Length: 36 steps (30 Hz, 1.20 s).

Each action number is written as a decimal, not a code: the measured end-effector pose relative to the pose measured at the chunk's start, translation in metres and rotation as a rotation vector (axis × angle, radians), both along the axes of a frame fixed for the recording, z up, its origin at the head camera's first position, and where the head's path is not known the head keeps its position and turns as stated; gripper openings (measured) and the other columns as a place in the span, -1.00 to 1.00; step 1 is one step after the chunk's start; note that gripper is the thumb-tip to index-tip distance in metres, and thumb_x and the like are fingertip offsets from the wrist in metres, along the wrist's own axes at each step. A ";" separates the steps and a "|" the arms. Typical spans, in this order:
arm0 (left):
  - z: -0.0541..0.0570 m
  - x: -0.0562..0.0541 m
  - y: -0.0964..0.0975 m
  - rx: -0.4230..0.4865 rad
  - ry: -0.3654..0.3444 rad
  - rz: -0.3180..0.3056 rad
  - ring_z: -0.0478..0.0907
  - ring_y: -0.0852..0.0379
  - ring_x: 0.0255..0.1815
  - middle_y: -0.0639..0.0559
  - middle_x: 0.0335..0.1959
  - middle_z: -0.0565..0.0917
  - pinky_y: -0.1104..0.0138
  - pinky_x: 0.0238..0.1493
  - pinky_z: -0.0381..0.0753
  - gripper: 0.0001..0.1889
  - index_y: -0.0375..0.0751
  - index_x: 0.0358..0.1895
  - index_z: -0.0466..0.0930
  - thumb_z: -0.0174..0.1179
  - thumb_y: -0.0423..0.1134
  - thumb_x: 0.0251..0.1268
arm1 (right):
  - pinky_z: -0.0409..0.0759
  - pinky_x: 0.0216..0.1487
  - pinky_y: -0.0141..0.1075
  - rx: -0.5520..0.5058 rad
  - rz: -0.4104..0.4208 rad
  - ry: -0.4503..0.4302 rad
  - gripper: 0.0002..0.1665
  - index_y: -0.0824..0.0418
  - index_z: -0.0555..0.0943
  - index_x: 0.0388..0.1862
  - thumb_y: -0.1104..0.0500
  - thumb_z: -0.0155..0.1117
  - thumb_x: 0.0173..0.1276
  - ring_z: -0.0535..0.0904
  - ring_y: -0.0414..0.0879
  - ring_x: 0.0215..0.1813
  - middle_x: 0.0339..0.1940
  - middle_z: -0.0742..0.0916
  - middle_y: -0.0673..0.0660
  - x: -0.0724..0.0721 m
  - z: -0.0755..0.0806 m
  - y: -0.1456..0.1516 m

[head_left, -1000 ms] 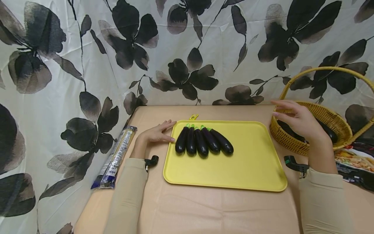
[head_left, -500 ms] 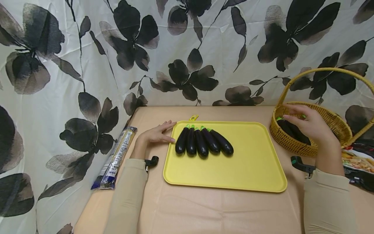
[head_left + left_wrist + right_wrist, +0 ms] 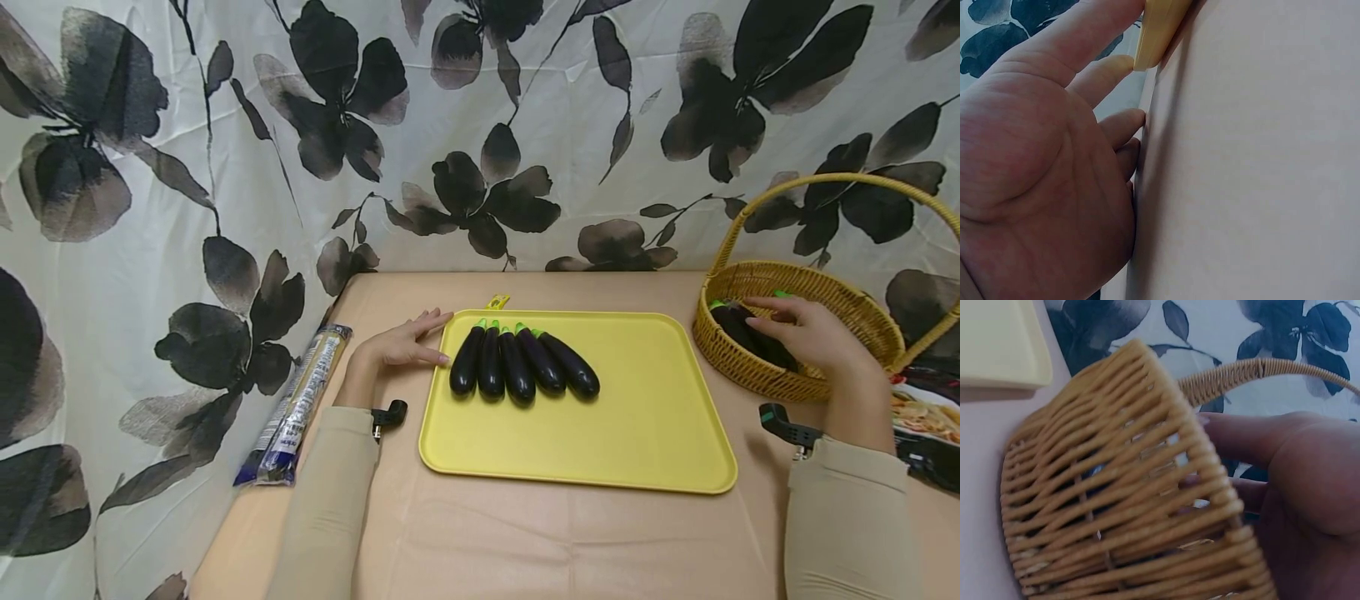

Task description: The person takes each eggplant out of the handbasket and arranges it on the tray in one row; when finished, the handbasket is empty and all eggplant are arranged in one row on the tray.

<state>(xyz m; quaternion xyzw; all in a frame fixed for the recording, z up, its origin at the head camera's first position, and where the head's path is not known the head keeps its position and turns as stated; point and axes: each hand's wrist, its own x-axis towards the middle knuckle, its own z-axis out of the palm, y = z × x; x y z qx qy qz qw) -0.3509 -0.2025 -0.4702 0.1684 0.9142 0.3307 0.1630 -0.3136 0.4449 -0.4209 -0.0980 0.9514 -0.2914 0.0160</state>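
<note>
Several dark purple eggplants with green caps lie side by side on the yellow tray, toward its left. My left hand rests at the tray's left edge, fingers extended; in the left wrist view, thumb and a fingertip meet the tray rim. Over the wicker basket at the right, my right hand reaches inside with fingers extended above more eggplants. One green cap shows just behind that hand. In the right wrist view the basket's woven wall partly hides the fingers.
The basket's tall arched handle rises above the right hand. A long printed packet lies left of the left arm. Another food packet sits right of the right wrist. A small yellow item lies behind the tray, before a flowered curtain.
My right hand has moved rightward and down, from above the basket's left rim into the basket, uncovering eggplants there. The left hand and the tray stay put.
</note>
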 end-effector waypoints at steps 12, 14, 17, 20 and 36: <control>0.001 0.001 0.000 0.002 0.012 -0.012 -0.42 -0.10 0.77 -0.04 0.77 -0.19 -0.22 0.69 -0.41 0.07 0.22 0.69 0.08 0.52 0.15 0.16 | 0.34 0.29 0.49 0.065 0.009 -0.071 -0.31 0.30 0.23 0.63 -0.06 -0.10 0.74 0.34 0.55 0.29 0.45 0.33 0.66 -0.005 -0.009 0.011; 0.002 0.001 0.000 0.001 0.014 -0.017 -0.43 -0.11 0.77 -0.05 0.77 -0.19 -0.22 0.69 -0.42 0.06 0.21 0.69 0.07 0.51 0.15 0.17 | 0.17 0.36 0.58 0.082 0.014 -0.076 -0.32 0.31 0.23 0.63 -0.05 -0.10 0.74 0.25 0.62 0.38 0.47 0.31 0.68 -0.005 -0.010 0.012; 0.003 0.001 0.000 -0.003 0.014 -0.016 -0.42 -0.11 0.77 -0.05 0.77 -0.19 -0.21 0.69 -0.42 0.07 0.21 0.69 0.07 0.51 0.16 0.17 | 0.09 0.37 0.60 0.114 0.020 -0.077 -0.32 0.34 0.23 0.62 -0.04 -0.09 0.74 0.17 0.68 0.44 0.46 0.30 0.69 -0.006 -0.011 0.011; 0.003 0.001 0.000 -0.008 0.014 -0.015 -0.41 -0.11 0.77 -0.05 0.77 -0.18 -0.21 0.69 -0.42 0.06 0.21 0.69 0.07 0.50 0.16 0.17 | 0.09 0.38 0.59 0.132 0.029 -0.086 -0.33 0.36 0.24 0.61 -0.02 -0.09 0.74 0.15 0.69 0.44 0.46 0.30 0.70 -0.006 -0.011 0.011; 0.002 0.001 0.000 -0.005 0.007 -0.009 -0.42 -0.09 0.77 -0.04 0.77 -0.19 -0.20 0.69 -0.42 0.08 0.24 0.69 0.08 0.52 0.19 0.13 | 0.17 0.35 0.59 0.177 0.030 -0.099 -0.41 0.37 0.29 0.58 0.22 0.00 0.66 0.25 0.71 0.36 0.43 0.32 0.73 -0.008 -0.017 0.015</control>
